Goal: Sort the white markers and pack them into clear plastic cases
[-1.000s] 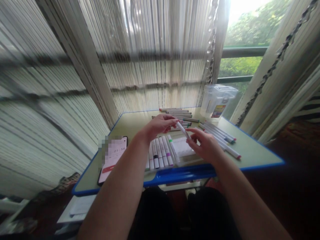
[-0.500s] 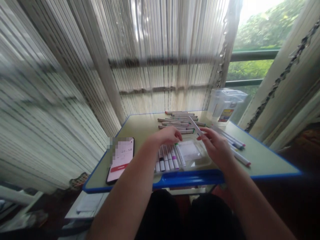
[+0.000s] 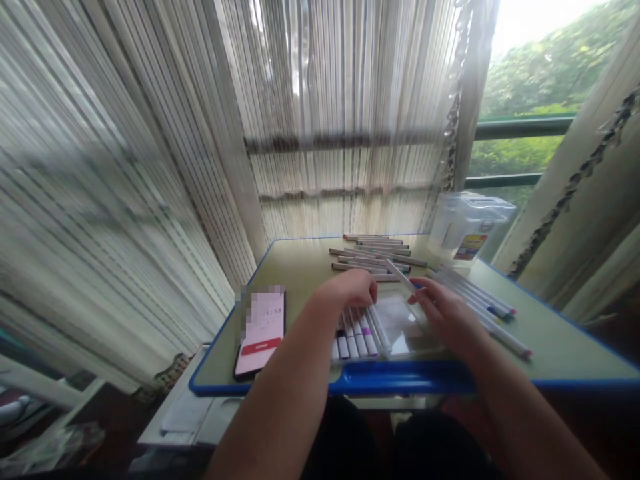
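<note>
My right hand point(image 3: 447, 317) pinches a white marker point(image 3: 400, 275) and holds it slanted over a clear shallow tray point(image 3: 405, 320) at the table's near edge. Several markers point(image 3: 356, 333) lie side by side in the tray's left part. My left hand point(image 3: 350, 288) rests curled on top of those markers, fingers bent down. More markers lie in a row point(image 3: 373, 257) at the back of the table and in a second group point(image 3: 480, 300) to the right.
A phone point(image 3: 261, 330) with a lit screen lies at the table's left. A clear plastic container point(image 3: 467, 227) stands at the back right. The green table has a blue rim point(image 3: 400, 377). Curtains hang behind, a window at right.
My left hand let go of the marker and dropped onto the markers in the tray. My right hand kept the marker and swung its tip up and back. The camera shifted.
</note>
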### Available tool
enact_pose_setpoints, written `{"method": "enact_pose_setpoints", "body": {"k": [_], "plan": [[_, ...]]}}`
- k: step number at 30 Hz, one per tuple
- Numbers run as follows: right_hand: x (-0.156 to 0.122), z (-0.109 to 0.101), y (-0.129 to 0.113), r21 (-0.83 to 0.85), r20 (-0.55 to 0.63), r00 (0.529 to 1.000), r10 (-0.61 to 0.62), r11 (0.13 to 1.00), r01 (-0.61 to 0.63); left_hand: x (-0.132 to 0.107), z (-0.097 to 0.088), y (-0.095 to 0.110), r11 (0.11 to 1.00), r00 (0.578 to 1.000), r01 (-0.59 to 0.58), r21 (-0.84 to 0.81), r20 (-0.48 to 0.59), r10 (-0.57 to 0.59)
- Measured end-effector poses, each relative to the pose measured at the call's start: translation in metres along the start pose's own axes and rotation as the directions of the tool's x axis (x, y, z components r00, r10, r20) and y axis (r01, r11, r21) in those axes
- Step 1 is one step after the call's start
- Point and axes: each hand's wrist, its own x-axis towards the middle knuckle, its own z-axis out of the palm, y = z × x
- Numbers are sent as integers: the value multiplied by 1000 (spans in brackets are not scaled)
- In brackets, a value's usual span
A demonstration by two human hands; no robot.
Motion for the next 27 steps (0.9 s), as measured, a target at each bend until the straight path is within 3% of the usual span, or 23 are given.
{"method": "enact_pose_setpoints", "body": {"k": [7,15,20,27], "plan": [[-2,3,1,-35,18,999,-39,999,39,-7,-6,13,991,1000,-12,134,16,10],[-1,2,0,-42,24,999,-34,999,34,-6,-5,9,994,996,-46,95,-67,53],[-1,2,0,-48,42,999,-19,999,21,-7,-6,9,999,999,-43,27,-11,43],[0,2,1,-58,71,997,-9,998,13,-7,-5,11,998,999,-48,48,-19,48]]}}
